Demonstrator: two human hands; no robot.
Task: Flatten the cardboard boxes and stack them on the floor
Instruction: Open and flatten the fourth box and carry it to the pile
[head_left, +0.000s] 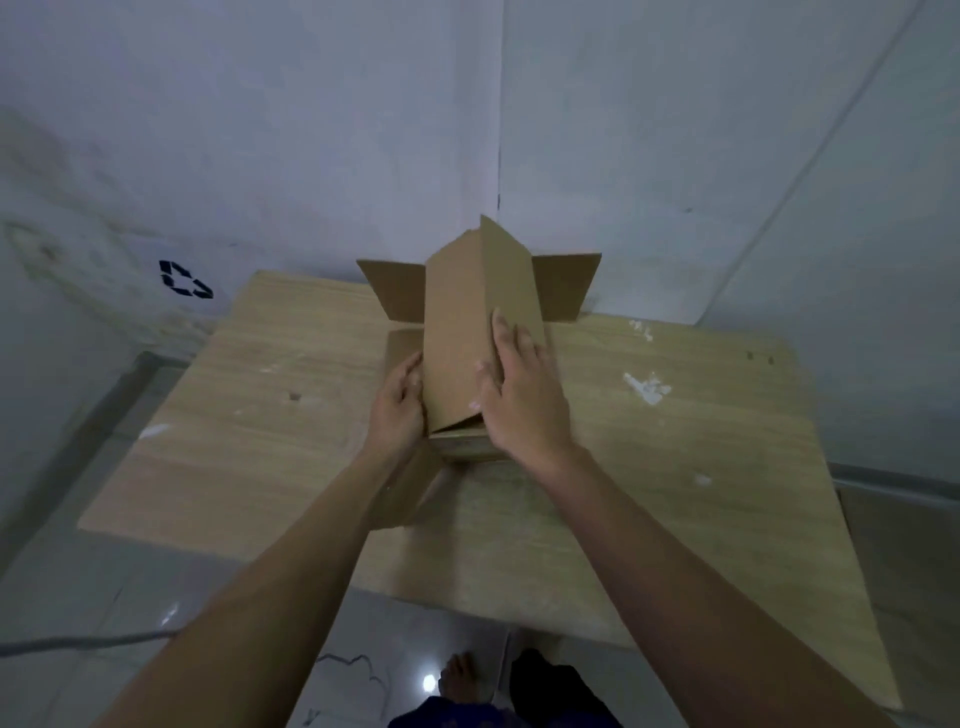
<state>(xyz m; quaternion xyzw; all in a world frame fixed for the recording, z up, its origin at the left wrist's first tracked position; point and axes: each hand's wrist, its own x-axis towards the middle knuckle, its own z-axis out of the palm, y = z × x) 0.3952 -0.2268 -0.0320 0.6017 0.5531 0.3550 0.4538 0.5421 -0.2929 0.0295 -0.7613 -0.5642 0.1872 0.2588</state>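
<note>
A brown cardboard box (457, 332) stands on a light wooden table (249, 426), its body pushed into a narrow ridge with end flaps spread left and right at the far end. My left hand (397, 405) holds the box's left side near its lower corner, fingers curled against the panel. My right hand (519, 395) lies on the right panel with fingers straight, pressing it. A lower flap shows under my left wrist.
The table sits in a corner between two pale walls (311, 130). A black recycling mark (184, 280) shows on the left wall. Grey tiled floor (93, 587) lies around the table, with a cable at left and my bare foot (462, 680) below.
</note>
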